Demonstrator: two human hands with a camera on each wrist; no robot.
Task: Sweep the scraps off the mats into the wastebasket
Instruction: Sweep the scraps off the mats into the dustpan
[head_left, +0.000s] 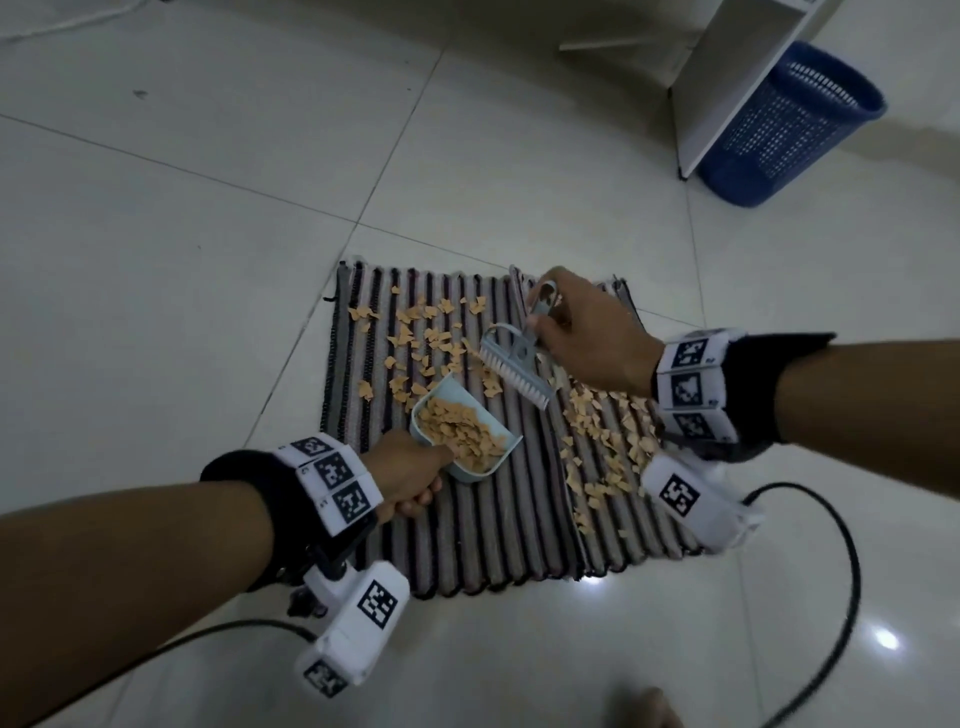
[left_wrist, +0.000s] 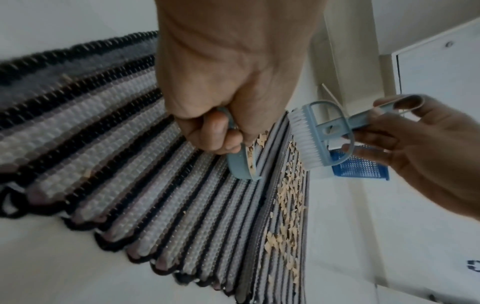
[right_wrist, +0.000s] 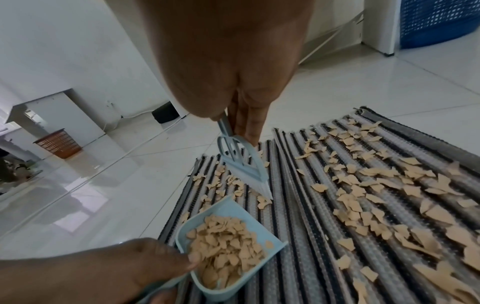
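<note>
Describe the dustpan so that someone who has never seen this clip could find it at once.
Start at the striped mats on the white tiled floor. At the near left part, the left hand holds a small pale blue dustpan by its handle. Unlike the brush in the right hand, it is an open scoop heaped with tan scraps.

Dustpan (head_left: 470, 436) handle hidden inside left hand (head_left: 410, 475); wastebasket (head_left: 784, 130) partly behind shelf (head_left: 727, 88).
</note>
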